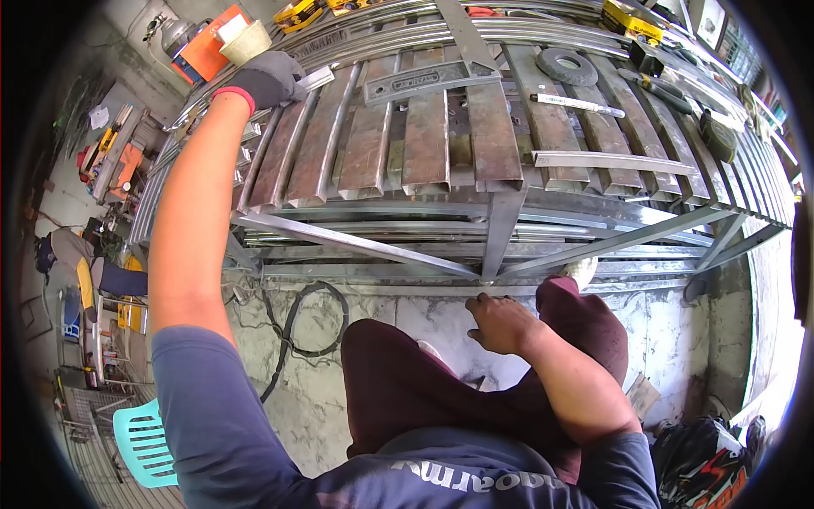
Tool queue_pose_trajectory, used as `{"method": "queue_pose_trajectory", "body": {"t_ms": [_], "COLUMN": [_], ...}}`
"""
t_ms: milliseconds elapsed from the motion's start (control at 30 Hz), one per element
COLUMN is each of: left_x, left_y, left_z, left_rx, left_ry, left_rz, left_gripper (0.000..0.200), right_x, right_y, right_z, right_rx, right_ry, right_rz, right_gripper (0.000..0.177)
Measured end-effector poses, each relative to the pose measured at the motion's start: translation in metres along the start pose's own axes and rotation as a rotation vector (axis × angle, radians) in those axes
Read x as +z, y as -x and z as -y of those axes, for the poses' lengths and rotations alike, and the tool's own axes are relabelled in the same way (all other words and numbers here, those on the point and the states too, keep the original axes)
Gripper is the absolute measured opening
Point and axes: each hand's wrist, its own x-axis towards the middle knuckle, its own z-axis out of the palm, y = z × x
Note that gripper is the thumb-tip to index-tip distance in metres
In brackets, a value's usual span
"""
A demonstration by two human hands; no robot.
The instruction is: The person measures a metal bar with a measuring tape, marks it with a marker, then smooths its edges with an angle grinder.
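Note:
My left hand (pixel 270 81), in a dark grey glove with a red cuff, is at the left part of the slatted metal bench (pixel 424 136). Its fingers are closed at the end of a short light metal piece (pixel 317 79); the grip itself is partly hidden. My right hand (pixel 498 324) is bare and hangs low in front of the bench, near my knee, its fingers apart and holding nothing. On the slats lie a metal square (pixel 424 79), a marker (pixel 580 105), a grinding disc (pixel 566 66) and a thin metal strip (pixel 612 161).
Pliers (pixel 666 92) and a tape measure (pixel 718 137) lie at the right. Behind my left hand is a cream container (pixel 246 42). A black hose (pixel 291 327) coils on the floor. Another person (pixel 85 263) is at the far left, near a turquoise chair (pixel 146 441).

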Motion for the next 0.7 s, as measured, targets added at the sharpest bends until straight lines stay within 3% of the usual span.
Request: {"method": "queue_pose_trajectory", "body": {"t_ms": [167, 367, 567, 667, 700], "left_x": [0.004, 0.006, 0.002, 0.006, 0.020], "left_y": [0.002, -0.002, -0.009, -0.006, -0.009], "left_z": [-0.006, -0.009, -0.011, -0.006, 0.003], "left_rx": [0.023, 0.029, 0.014, 0.084, 0.118], "left_ry": [0.050, -0.119, -0.195, -0.054, -0.011], "left_rz": [-0.090, -0.152, -0.097, -0.152, -0.256], "left_gripper": [0.036, 0.037, 0.037, 0.035, 0.033], "right_x": [-0.001, 0.001, -0.004, -0.001, 0.001], "right_y": [0.000, 0.002, 0.004, 0.003, 0.004], "right_z": [0.000, -0.002, -0.001, -0.001, -0.003], "right_rx": [-0.013, -0.015, -0.010, -0.033, -0.034], "right_ry": [0.001, 0.006, -0.006, -0.002, 0.000], "right_rz": [-0.007, -0.021, -0.014, -0.029, -0.043], "right_gripper": [0.047, 0.046, 0.046, 0.047, 0.048]}}
